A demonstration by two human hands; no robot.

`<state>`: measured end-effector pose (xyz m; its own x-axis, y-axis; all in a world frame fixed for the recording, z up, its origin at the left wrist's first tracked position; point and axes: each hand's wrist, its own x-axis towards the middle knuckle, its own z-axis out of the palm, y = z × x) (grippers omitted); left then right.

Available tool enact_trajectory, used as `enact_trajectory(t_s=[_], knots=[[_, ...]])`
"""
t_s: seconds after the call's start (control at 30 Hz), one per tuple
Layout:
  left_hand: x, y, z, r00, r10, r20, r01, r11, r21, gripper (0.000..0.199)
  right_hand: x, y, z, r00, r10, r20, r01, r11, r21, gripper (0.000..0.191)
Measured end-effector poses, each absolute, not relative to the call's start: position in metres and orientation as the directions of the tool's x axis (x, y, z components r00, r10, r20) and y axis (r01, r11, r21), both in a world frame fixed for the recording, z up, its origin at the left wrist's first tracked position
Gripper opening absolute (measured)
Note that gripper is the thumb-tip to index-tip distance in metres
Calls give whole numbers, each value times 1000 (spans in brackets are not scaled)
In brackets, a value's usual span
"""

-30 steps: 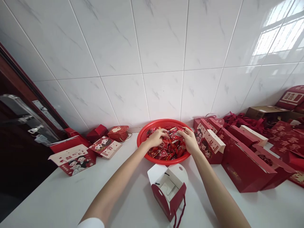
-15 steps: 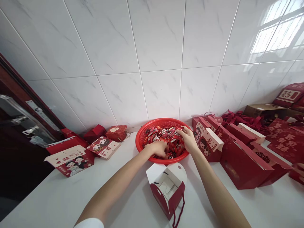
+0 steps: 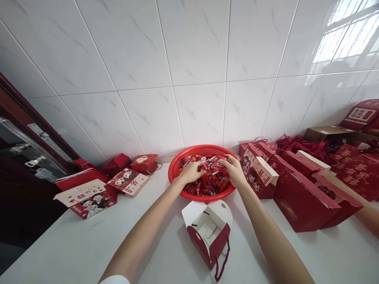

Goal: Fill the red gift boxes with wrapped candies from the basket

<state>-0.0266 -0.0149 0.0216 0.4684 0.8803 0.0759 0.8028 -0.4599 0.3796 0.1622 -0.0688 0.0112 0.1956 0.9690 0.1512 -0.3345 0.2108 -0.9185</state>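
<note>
A red plastic basket (image 3: 172,173) with a perforated wall stands against the tiled wall, holding many small red-wrapped candies (image 3: 211,179). My left hand (image 3: 191,172) is over the basket's left half with its fingers curled together; what they hold, if anything, is hidden. On the right side, my right hand (image 3: 233,170) pinches a wrapped candy (image 3: 222,161) at its fingertips. Between my forearms stands an uncovered dark red gift box (image 3: 204,242), its white flaps spread. A bare white inside shows, and a red cord handle (image 3: 223,260) hangs from its right side.
Printed red boxes (image 3: 91,201) stand at the left on the white table (image 3: 142,252). To the right are more red boxes (image 3: 302,201), dark red ribbons (image 3: 299,148) and a cardboard box (image 3: 325,132). Another person's arm (image 3: 355,197) reaches in behind boxes at right. A door (image 3: 26,157) borders the left.
My left hand has lifted from the front of the candies and moved up and left. My right hand stays at the basket's right side. Another person's arm has appeared at right.
</note>
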Motion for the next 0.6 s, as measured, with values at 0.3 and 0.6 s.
enact_trajectory(t_s=[0.3, 0.6], knots=[[-33, -17, 17, 544, 807, 230, 546, -548, 634, 14, 163, -69, 11, 187, 969, 164, -303, 215, -928, 29], [-30, -25, 14, 707, 706, 49, 370, -428, 825, 14, 163, -66, 8, 191, 967, 165, -307, 219, -926, 30]])
